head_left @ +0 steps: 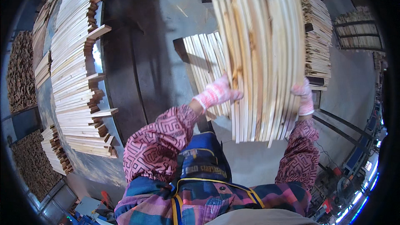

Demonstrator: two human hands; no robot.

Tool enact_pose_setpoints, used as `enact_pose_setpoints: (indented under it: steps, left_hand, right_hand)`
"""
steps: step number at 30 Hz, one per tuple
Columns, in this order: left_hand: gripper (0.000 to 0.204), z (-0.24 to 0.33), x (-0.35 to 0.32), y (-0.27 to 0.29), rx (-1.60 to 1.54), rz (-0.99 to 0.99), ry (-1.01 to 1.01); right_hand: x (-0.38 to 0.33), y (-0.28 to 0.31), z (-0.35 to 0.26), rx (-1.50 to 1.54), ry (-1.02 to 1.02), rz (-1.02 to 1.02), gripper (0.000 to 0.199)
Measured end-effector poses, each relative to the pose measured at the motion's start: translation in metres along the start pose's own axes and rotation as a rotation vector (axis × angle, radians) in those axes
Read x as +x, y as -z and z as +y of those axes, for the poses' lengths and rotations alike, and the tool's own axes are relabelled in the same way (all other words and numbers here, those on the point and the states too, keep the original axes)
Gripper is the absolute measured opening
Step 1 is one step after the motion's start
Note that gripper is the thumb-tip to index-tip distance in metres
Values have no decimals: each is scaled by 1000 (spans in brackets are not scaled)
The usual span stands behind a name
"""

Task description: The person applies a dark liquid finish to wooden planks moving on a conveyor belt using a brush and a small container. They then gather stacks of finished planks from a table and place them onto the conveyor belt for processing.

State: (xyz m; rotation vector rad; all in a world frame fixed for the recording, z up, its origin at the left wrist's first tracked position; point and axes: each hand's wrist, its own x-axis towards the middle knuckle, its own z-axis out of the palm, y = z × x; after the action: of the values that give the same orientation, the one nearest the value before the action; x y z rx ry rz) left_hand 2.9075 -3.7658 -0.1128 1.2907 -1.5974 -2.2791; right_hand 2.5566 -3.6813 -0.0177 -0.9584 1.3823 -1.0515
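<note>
A thick bundle of pale wooden slats (266,58) is held up in front of me, its slats standing side by side on edge. My left hand (216,93), in a pink and white glove, grips the bundle's left side with the thumb across its face. On the opposite side, my right hand (305,96) presses against the outermost slat, its fingers partly hidden behind the wood. One slat sticks out a little at the bundle's lower end. Behind and left of the bundle, more slats (203,54) lie in a row on a dark support, partly covered by it.
A long row of slats (75,79) with uneven ends lies on the table at left, a few jutting toward me. Further stacked slats (318,37) stand at right, beyond the bundle. Dark metal bars (346,127) run low at right. Brown stacked wood (21,71) lines the far left.
</note>
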Motion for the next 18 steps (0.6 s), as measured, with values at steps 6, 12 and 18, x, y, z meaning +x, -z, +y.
enact_pose_setpoints:
  steps: [6,12,18]
  left_hand:
    - [70,-17,-13,3,284,15,334]
    - [77,-99,26,68,220,-165,337]
    - [72,-197,63,64,301,326,305]
  right_hand:
    - [24,-8,86,93,-260,-21,70]
    - [100,-53,222,-761,-471,25,74]
    - [124,-121,212,-957,-403,187,88]
